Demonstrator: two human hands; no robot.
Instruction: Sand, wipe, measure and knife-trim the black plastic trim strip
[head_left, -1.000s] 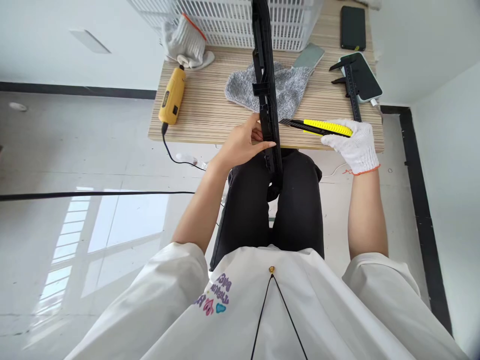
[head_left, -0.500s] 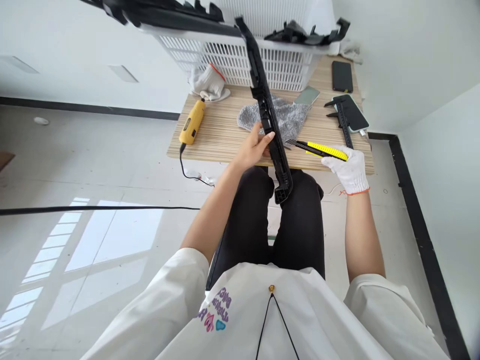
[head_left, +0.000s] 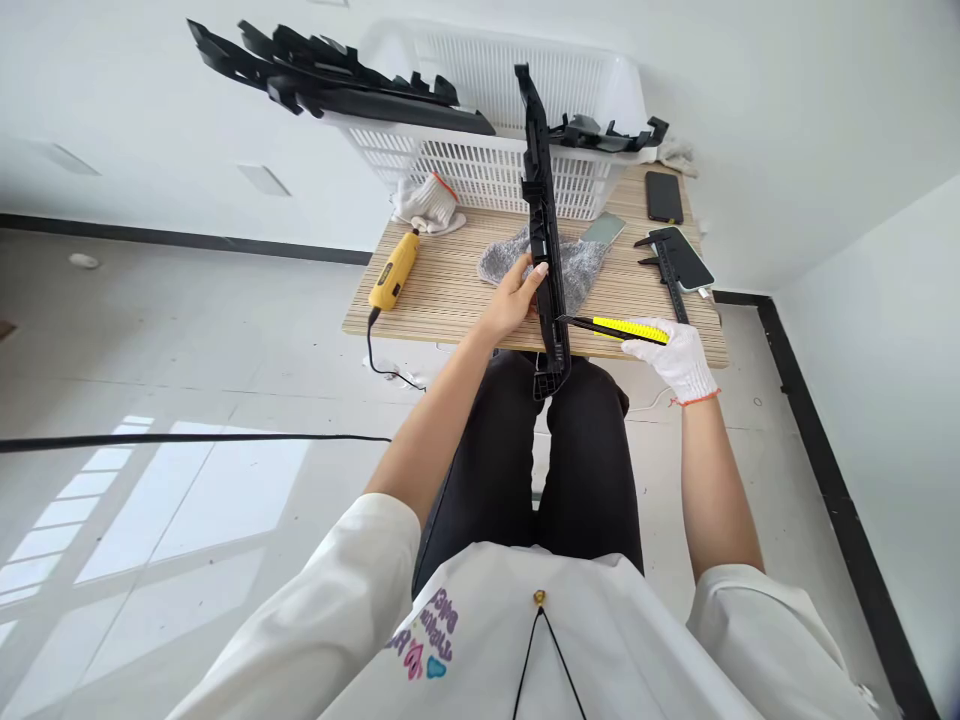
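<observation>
My bare left hand [head_left: 516, 297] is closed around the middle of a long black plastic trim piece [head_left: 541, 190], thumb on its face. The piece stands nearly upright in view, its lower end above my knees and its upper end in front of the basket. In a white knit glove, my right hand [head_left: 673, 355] grips a yellow and black utility knife [head_left: 628, 330]. The knife points left, and its blade tip meets the right edge of the trim piece; whether it touches cannot be made out. A grey cloth [head_left: 585, 268] lies on the table behind the piece.
A white plastic basket [head_left: 472, 172] holds more black trim pieces [head_left: 352, 85] jutting left. On the wooden table [head_left: 450, 318] lie a yellow corded power tool [head_left: 394, 270], a white glove [head_left: 431, 203], black calipers [head_left: 670, 275], a phone [head_left: 688, 258] and a black flat case [head_left: 664, 197].
The knife in my right hand has moved left, its blade now at the trim piece. The trim piece has turned slightly more upright. The whole view has shifted a little, showing more of the basket.
</observation>
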